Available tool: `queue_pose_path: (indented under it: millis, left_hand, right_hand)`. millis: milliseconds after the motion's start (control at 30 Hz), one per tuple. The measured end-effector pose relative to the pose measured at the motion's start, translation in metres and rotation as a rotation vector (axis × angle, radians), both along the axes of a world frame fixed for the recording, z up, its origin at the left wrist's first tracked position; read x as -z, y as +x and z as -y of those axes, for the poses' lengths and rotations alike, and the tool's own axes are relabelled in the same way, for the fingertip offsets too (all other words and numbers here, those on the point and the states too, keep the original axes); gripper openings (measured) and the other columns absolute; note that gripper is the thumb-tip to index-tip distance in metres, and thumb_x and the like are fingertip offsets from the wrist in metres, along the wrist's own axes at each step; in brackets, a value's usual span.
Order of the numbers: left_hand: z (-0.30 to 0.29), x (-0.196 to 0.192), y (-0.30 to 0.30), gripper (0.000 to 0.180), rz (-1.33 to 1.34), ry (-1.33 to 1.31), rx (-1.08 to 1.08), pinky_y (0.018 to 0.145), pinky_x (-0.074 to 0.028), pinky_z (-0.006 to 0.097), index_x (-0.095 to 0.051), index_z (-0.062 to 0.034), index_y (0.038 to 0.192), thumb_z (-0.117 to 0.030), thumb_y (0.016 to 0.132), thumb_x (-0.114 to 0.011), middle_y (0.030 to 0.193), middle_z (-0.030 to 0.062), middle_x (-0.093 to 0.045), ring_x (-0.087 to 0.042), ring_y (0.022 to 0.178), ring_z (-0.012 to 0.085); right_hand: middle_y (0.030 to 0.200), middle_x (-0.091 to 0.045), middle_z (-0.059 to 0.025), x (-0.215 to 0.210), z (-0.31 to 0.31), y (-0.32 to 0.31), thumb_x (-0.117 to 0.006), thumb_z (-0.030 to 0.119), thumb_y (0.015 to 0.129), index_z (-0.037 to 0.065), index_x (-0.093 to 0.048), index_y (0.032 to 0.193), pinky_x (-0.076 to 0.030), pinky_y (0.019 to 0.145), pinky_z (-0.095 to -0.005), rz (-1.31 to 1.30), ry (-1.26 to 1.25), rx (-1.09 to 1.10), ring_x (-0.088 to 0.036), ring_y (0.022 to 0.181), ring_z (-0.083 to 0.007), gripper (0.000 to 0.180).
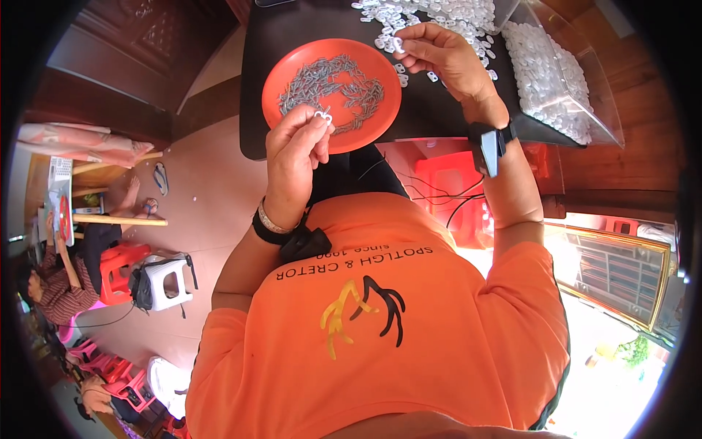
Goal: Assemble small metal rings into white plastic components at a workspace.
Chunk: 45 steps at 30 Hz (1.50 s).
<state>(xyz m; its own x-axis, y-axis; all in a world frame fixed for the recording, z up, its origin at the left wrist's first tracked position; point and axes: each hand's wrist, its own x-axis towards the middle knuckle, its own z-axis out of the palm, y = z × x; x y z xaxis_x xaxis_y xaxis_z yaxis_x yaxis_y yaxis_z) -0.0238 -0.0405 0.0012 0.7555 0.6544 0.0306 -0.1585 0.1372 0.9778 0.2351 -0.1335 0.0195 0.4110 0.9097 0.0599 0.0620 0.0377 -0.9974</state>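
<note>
Orange shirt (380, 344): fills the lower view. Left hand (296, 150): raised over the counter's (439, 110) near edge, wrist bent, fingers (313, 126) pinching a small white clip (323, 115) above the orange plate (330, 94) of grey metal pieces (329, 84). Right hand (442, 58): reaching to the far edge, fingers curled on the white clip pile (439, 14). Clear bag (548, 73): right edge.

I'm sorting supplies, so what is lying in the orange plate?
The orange plate holds a ring-shaped heap of small grey metal pieces. The left hand covers its near rim, so anything there is hidden.
</note>
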Motion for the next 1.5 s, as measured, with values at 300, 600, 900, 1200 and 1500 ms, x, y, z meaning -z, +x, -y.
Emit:
queue_pose_path:
  millis: [300,600,900,1200,1500]
  left_hand:
    - [0.0,-0.007,0.009,0.021,0.088,0.01,0.009,0.047,-0.031,0.02,-0.054,0.0,0.078,-0.016,0.091,-0.05,0.059,-0.0013,-0.044,-0.04,0.05,0.0059]
    - [0.003,-0.005,0.004,0.021,0.033,0.077,-0.056,0.046,-0.027,0.02,-0.053,-0.0025,0.075,-0.019,0.088,-0.052,0.057,-0.0036,-0.039,-0.038,0.049,0.0054]
    - [0.0,-0.001,0.002,0.02,0.006,0.056,-0.043,0.048,-0.029,0.02,-0.054,-0.0011,0.076,-0.017,0.088,-0.052,0.059,-0.0032,-0.04,-0.037,0.052,0.0049]
    - [-0.001,0.002,0.003,0.021,0.042,0.09,-0.022,0.049,-0.031,0.02,-0.056,0.001,0.081,-0.017,0.09,-0.051,0.061,-0.0022,-0.041,-0.037,0.053,0.0055]
    - [-0.001,0.0,0.005,0.025,0.094,-0.111,-0.014,0.045,-0.031,0.019,-0.057,-0.0009,0.079,-0.023,0.091,-0.051,0.058,-0.0028,-0.046,-0.041,0.049,0.0045]
  right_hand:
    - [0.086,-0.068,-0.0054,-0.014,-0.006,-0.07,-0.064,0.009,0.086,0.001,-0.064,0.103,-0.051,0.069,-0.0219,-0.174,0.073,-0.203,-0.062,0.073,-0.0089,0.018]
    - [0.082,-0.067,-0.0024,-0.017,-0.009,-0.094,-0.065,0.01,0.086,0.002,-0.065,0.103,-0.049,0.068,-0.0199,-0.088,0.05,-0.217,-0.058,0.07,-0.0061,0.018]
    - [0.087,-0.066,-0.0048,-0.016,-0.009,-0.101,-0.062,0.002,0.087,-0.001,-0.064,0.101,-0.051,0.07,-0.0209,0.034,0.07,-0.208,-0.062,0.079,-0.0091,0.015]
    - [0.088,-0.067,-0.0055,-0.01,-0.007,-0.115,-0.066,0.003,0.084,0.0,-0.064,0.102,-0.053,0.076,-0.0244,0.151,0.158,-0.18,-0.065,0.082,-0.0123,0.019]
    - [0.087,-0.065,-0.0056,-0.008,-0.005,-0.122,-0.072,0.002,0.077,0.002,-0.064,0.098,-0.054,0.07,-0.0256,0.409,0.224,-0.056,-0.066,0.079,-0.014,0.022]
